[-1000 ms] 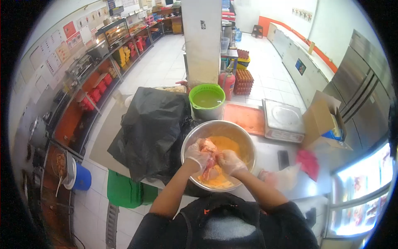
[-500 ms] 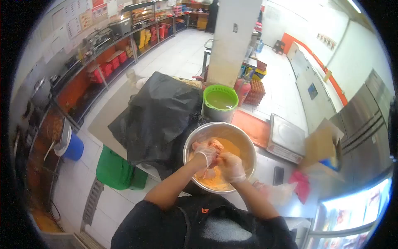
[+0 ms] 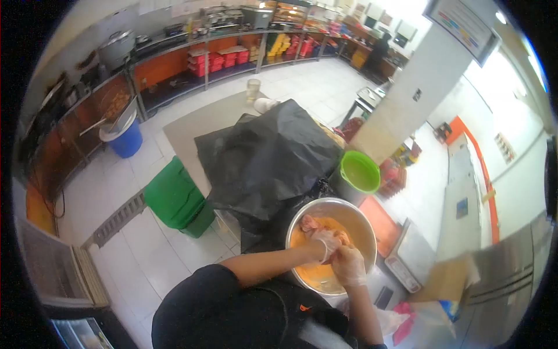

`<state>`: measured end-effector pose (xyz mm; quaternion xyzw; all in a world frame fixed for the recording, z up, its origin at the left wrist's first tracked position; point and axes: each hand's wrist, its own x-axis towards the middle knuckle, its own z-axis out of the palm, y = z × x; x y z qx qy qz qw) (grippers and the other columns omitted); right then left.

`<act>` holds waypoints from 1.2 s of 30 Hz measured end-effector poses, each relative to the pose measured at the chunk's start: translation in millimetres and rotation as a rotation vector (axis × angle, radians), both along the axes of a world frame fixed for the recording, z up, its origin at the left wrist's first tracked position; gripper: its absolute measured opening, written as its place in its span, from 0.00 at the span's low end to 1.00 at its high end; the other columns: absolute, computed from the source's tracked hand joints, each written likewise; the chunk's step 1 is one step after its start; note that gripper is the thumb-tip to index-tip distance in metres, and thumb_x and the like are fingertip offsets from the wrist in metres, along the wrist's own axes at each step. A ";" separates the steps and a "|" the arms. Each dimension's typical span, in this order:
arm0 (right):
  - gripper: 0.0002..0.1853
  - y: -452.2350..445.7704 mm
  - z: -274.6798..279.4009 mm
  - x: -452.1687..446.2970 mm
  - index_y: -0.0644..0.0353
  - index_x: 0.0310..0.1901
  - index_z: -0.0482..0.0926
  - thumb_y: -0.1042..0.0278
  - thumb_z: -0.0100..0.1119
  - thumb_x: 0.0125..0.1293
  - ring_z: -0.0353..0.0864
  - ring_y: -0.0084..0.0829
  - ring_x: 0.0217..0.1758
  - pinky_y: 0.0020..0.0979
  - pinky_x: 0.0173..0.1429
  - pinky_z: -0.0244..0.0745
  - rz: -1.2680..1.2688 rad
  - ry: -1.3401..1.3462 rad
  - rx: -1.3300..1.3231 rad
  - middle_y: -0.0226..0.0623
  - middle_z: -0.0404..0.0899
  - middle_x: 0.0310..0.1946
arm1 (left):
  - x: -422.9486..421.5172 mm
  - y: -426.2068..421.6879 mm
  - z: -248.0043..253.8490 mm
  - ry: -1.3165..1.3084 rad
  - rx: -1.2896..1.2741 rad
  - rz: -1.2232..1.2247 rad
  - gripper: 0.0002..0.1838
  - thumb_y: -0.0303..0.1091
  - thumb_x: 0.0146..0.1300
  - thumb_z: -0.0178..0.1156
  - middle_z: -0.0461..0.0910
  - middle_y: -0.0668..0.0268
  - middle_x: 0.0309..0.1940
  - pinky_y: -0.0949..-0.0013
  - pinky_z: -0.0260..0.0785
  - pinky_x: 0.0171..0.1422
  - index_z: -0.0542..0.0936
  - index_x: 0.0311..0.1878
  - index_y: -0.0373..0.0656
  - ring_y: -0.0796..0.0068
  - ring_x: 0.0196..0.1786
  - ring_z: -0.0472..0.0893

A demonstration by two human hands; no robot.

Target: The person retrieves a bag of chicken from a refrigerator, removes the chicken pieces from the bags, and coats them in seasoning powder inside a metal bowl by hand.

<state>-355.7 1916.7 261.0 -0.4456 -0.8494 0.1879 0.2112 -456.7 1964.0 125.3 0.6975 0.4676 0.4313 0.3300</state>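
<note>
A large steel bowl in front of me holds a runny orange mix. Both of my hands wear clear plastic gloves and meet inside its rim. My left hand is closed around raw meat that looks like chicken, part of which sticks out past the fingers. Pressed against it, my right hand has its fingers pinched on the same meat. The gloves cover much of the piece, so its full shape is hidden.
Behind the bowl stand a green strainer on a bucket and a black plastic sheet. To the right are an orange tray, a scale, a phone and a cardboard box. A green bin stands at left.
The view has swung left, so the bowl and hands appear lower and further right. Both hands stay together on the meat over the bowl.
</note>
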 end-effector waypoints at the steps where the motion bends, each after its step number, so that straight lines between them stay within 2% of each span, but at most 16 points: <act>1: 0.03 -0.8 1.5 -2.6 0.64 0.28 0.79 0.74 0.60 0.54 0.79 0.51 0.31 0.45 0.37 0.74 -0.005 -0.032 0.042 0.50 0.78 0.26 | 1.0 -4.0 11.4 -0.198 -0.284 0.051 0.11 0.28 0.56 0.59 0.79 0.61 0.38 0.65 0.73 0.46 0.79 0.44 0.44 0.65 0.41 0.80; 4: 0.03 -1.2 -6.5 -3.2 0.63 0.25 0.78 0.74 0.60 0.54 0.79 0.51 0.33 0.46 0.38 0.75 0.013 -0.112 0.094 0.51 0.79 0.27 | 6.4 6.4 -14.6 0.246 -0.097 0.219 0.16 0.33 0.54 0.60 0.77 0.58 0.51 0.57 0.65 0.61 0.81 0.48 0.45 0.60 0.55 0.75; 6: 0.04 2.1 -17.2 5.0 0.63 0.24 0.77 0.75 0.60 0.54 0.80 0.51 0.34 0.46 0.39 0.75 -0.007 -0.154 0.099 0.51 0.80 0.28 | 3.9 -2.7 2.6 -0.182 -0.399 -0.003 0.19 0.35 0.53 0.61 0.76 0.57 0.51 0.55 0.62 0.64 0.80 0.50 0.45 0.59 0.58 0.72; 8: 0.07 7.7 -24.2 12.1 0.64 0.32 0.77 0.71 0.62 0.55 0.81 0.54 0.44 0.48 0.45 0.77 0.071 -0.160 0.034 0.57 0.76 0.52 | 3.4 -8.9 17.3 -0.453 -0.602 -0.082 0.22 0.36 0.54 0.61 0.75 0.56 0.51 0.53 0.62 0.64 0.78 0.54 0.45 0.59 0.62 0.69; 10: 0.07 4.4 -12.2 8.4 0.64 0.31 0.76 0.71 0.62 0.55 0.81 0.54 0.43 0.47 0.45 0.77 0.077 -0.178 -0.011 0.57 0.76 0.53 | 10.5 -7.9 28.9 -0.981 -1.090 0.042 0.24 0.37 0.58 0.58 0.75 0.56 0.52 0.51 0.72 0.52 0.73 0.59 0.46 0.60 0.58 0.73; 14: 0.07 11.6 -21.2 13.2 0.63 0.31 0.76 0.70 0.64 0.53 0.82 0.53 0.41 0.47 0.43 0.77 0.133 -0.127 0.014 0.57 0.78 0.50 | -1.9 -15.4 50.0 -0.666 -0.984 -0.028 0.25 0.36 0.60 0.57 0.77 0.56 0.49 0.56 0.77 0.36 0.69 0.61 0.45 0.62 0.49 0.80; 17: 0.07 12.6 -13.3 9.2 0.62 0.30 0.76 0.70 0.64 0.52 0.83 0.52 0.37 0.47 0.40 0.77 0.164 -0.131 0.020 0.55 0.81 0.40 | 7.3 -18.1 43.2 -0.340 -0.779 0.223 0.23 0.36 0.60 0.57 0.79 0.57 0.44 0.61 0.76 0.29 0.69 0.59 0.44 0.64 0.38 0.83; 20: 0.05 7.3 6.5 -0.6 0.62 0.28 0.76 0.72 0.62 0.52 0.83 0.50 0.33 0.46 0.37 0.77 0.163 -0.184 0.073 0.52 0.81 0.29 | 13.7 -17.2 15.7 -0.766 -0.911 -0.041 0.11 0.37 0.68 0.47 0.75 0.60 0.31 0.66 0.66 0.22 0.75 0.46 0.44 0.70 0.26 0.78; 22: 0.04 7.9 4.4 5.4 0.62 0.30 0.78 0.73 0.61 0.52 0.84 0.49 0.32 0.45 0.37 0.77 0.132 -0.093 -0.052 0.52 0.81 0.29 | 11.6 -24.9 22.2 -1.212 -0.955 -0.004 0.18 0.35 0.64 0.54 0.81 0.57 0.33 0.63 0.76 0.35 0.71 0.56 0.41 0.64 0.36 0.83; 23: 0.05 9.6 4.2 8.3 0.62 0.32 0.79 0.75 0.60 0.51 0.84 0.48 0.32 0.44 0.37 0.78 0.133 0.000 -0.165 0.52 0.81 0.28 | 9.9 -27.3 33.6 -1.195 -0.969 -0.025 0.18 0.35 0.64 0.54 0.81 0.57 0.33 0.63 0.76 0.35 0.71 0.56 0.41 0.64 0.36 0.83; 25: 0.07 4.5 11.4 11.5 0.63 0.34 0.80 0.76 0.60 0.51 0.84 0.47 0.33 0.43 0.38 0.78 0.059 0.084 -0.196 0.51 0.82 0.30 | -6.5 -45.2 95.5 -0.725 -0.974 0.153 0.14 0.33 0.65 0.51 0.80 0.58 0.31 0.63 0.75 0.34 0.74 0.52 0.41 0.66 0.34 0.82; 26: 0.10 3.8 14.3 11.8 0.63 0.37 0.81 0.77 0.59 0.51 0.85 0.45 0.34 0.41 0.39 0.78 0.018 0.162 -0.227 0.51 0.82 0.31 | 0.5 -49.8 89.1 -0.713 -0.979 0.144 0.14 0.33 0.65 0.51 0.80 0.58 0.31 0.63 0.75 0.34 0.74 0.52 0.41 0.66 0.34 0.82; 29: 0.13 12.9 18.4 24.2 0.62 0.41 0.82 0.79 0.60 0.52 0.85 0.42 0.37 0.38 0.42 0.78 0.205 0.206 0.006 0.51 0.83 0.37 | 18.3 -60.1 78.1 -1.231 -0.934 0.031 0.12 0.33 0.66 0.49 0.79 0.60 0.33 0.62 0.74 0.32 0.74 0.51 0.45 0.66 0.33 0.81; 31: 0.14 11.0 22.8 36.3 0.64 0.42 0.81 0.81 0.60 0.51 0.84 0.39 0.41 0.36 0.46 0.77 0.216 0.178 -0.042 0.49 0.82 0.42 | 10.9 -49.8 99.8 -0.797 -0.890 0.174 0.09 0.35 0.65 0.53 0.76 0.64 0.38 0.71 0.70 0.30 0.74 0.45 0.46 0.74 0.36 0.79; 32: 0.15 9.1 26.0 44.9 0.65 0.43 0.81 0.83 0.61 0.51 0.83 0.36 0.46 0.34 0.50 0.76 0.249 0.140 -0.096 0.46 0.80 0.47 | 8.8 -45.0 102.0 -0.761 -0.902 0.133 0.09 0.35 0.65 0.53 0.76 0.64 0.38 0.71 0.70 0.30 0.74 0.45 0.46 0.74 0.36 0.79; 36: 0.07 11.5 24.3 42.0 0.62 0.37 0.80 0.73 0.61 0.55 0.83 0.48 0.40 0.42 0.44 0.78 0.218 0.103 -0.077 0.48 0.81 0.37 | 9.4 -35.7 78.2 -1.057 -0.867 -0.013 0.12 0.31 0.65 0.48 0.79 0.62 0.40 0.65 0.78 0.35 0.74 0.50 0.51 0.68 0.38 0.81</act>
